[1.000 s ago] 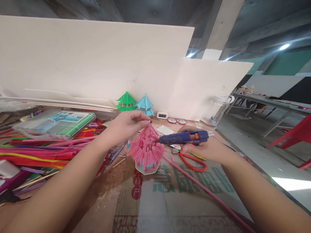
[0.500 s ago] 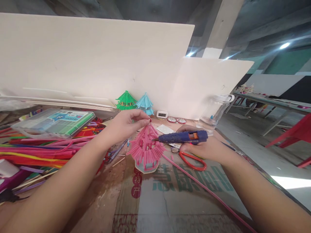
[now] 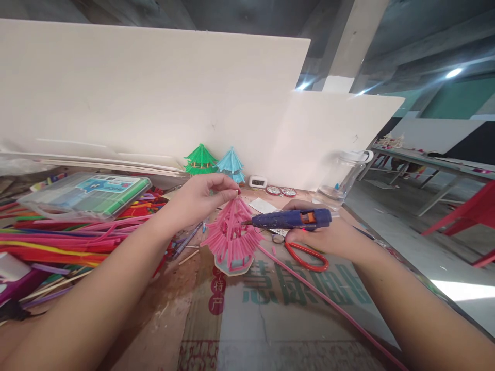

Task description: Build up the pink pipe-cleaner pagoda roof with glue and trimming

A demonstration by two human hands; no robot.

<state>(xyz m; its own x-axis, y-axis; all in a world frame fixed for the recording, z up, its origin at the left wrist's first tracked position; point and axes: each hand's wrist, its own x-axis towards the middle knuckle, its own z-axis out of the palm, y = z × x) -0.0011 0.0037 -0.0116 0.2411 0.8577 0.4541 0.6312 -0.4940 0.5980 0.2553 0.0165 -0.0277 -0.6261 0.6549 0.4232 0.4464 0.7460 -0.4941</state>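
A pink pagoda model (image 3: 231,238) made of straw pieces stands on a cardboard sheet (image 3: 286,309). My left hand (image 3: 201,198) pinches the model's tip from above, fingers closed. My right hand (image 3: 325,234) grips a blue hot glue gun (image 3: 292,219) held level, its nozzle touching the model's upper roof on the right side. Red-handled scissors (image 3: 307,257) lie just under my right hand.
A heap of coloured straws (image 3: 65,239) and a clear plastic case (image 3: 87,196) fill the left. Green (image 3: 200,160) and blue (image 3: 231,164) pagoda models, a small clock (image 3: 258,182) and a clear jar (image 3: 344,180) stand by the white boards. One long pink straw (image 3: 328,304) crosses the cardboard.
Almost nothing has moved. The view has shifted slightly, and both hands hold the same positions on the pink model and the glue gun.
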